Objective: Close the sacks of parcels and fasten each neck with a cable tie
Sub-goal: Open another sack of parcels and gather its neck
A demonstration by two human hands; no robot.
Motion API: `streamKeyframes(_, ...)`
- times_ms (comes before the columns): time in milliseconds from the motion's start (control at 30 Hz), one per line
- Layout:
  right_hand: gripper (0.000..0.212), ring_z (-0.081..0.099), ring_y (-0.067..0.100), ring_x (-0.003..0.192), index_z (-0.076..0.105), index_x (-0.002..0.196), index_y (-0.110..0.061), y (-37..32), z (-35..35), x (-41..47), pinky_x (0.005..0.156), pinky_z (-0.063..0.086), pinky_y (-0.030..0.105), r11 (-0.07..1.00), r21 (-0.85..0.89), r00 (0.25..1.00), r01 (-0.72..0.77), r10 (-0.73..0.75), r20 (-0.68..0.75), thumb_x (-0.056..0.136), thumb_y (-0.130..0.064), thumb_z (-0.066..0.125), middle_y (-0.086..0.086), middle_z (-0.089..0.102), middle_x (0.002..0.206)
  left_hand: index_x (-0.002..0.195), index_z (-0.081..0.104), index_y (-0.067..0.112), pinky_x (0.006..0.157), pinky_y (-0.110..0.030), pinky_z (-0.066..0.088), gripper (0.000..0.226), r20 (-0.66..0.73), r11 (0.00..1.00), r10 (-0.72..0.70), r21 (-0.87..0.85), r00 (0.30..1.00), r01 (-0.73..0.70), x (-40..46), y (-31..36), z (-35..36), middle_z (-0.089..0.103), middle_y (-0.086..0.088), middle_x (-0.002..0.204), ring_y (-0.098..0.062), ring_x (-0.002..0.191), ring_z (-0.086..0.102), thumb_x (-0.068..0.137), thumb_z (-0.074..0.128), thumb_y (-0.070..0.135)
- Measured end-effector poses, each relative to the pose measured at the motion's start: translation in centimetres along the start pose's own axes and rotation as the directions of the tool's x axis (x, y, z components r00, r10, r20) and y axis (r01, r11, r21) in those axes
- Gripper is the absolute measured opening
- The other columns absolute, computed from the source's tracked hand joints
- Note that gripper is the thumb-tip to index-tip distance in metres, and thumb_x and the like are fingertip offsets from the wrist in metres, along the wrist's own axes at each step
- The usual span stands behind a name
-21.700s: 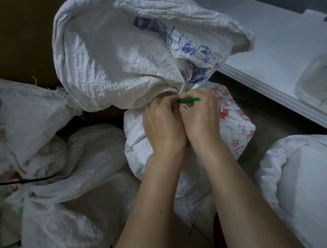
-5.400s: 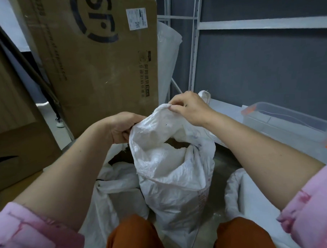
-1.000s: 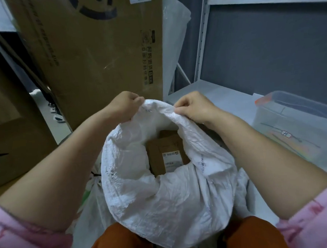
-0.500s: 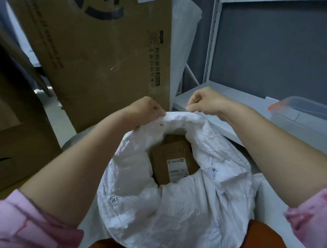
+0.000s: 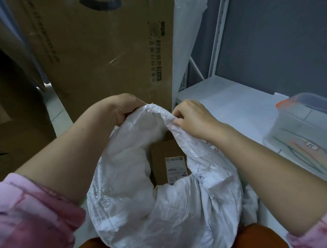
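A white woven sack (image 5: pixel 163 214) stands between my knees with its mouth wide apart. Inside it lies a brown cardboard parcel (image 5: pixel 161 157) with a white shipping label. My left hand (image 5: pixel 124 108) grips the far rim of the sack on the left side. My right hand (image 5: pixel 190 117) pinches the same rim a short way to the right, so the far edge is bunched into an arch between both hands. No cable tie is visible.
A large printed cardboard box (image 5: pixel 103 47) stands upright just behind the sack, with more cardboard (image 5: pixel 12 119) at the left. A white metal shelf (image 5: pixel 233 100) runs along the right, bearing a clear plastic tub (image 5: pixel 305 136) with an orange clip.
Both hands have slid closer together along the sack's far rim, gathering it into a tighter arch. The mouth has narrowed a little and the parcel shows lower inside.
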State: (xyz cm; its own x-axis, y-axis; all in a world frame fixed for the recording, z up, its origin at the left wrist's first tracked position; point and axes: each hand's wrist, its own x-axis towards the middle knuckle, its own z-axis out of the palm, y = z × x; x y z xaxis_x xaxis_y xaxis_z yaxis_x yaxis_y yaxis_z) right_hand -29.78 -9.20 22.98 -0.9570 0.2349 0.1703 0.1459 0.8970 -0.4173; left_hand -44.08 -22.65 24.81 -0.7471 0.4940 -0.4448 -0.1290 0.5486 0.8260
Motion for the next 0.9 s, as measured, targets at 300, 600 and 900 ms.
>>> streamKeyframes(300,0.015,0.059,0.019,0.073,0.067,0.077,-0.008,4.0,-2.3,2.9,0.065,0.051,0.026,0.591,0.686,0.899,-0.423,0.178,0.401,0.085,0.003,0.061,0.008,0.063,0.076,0.11,0.07,0.024,0.085,-0.031,0.051,0.028,0.267,0.365,0.513,0.793,0.816,-0.489,-3.0,3.7,5.2,0.068,0.006,0.105,-0.013,0.094,0.062,0.087,0.064,0.039)
streamKeyframes(600,0.03,0.062,0.026,0.078,0.071,0.089,-0.004,5.3,-3.3,-0.2,0.066,0.05,0.031,0.948,0.234,0.974,-0.215,0.191,0.121,0.078,-0.032,0.075,0.017,0.067,0.089,0.105,0.061,0.009,0.067,-0.031,0.043,0.023,0.026,0.395,0.459,0.89,0.888,-0.23,0.6,3.6,5.9,0.062,-0.009,0.1,-0.022,0.085,0.058,0.098,0.041,0.017)
streamKeyframes(900,0.018,0.063,0.021,0.069,0.071,0.09,-0.006,6.1,-3.1,-0.1,0.065,0.051,0.034,0.851,0.404,0.92,-0.337,0.207,0.332,0.08,-0.021,0.073,0.009,0.069,0.08,0.14,0.041,0.021,0.094,-0.036,0.046,0.055,0.1,0.33,0.594,0.875,0.798,-0.355,-0.8,3.8,7.2,0.041,-0.002,0.14,-0.024,0.123,0.048,0.089,0.045,0.0)
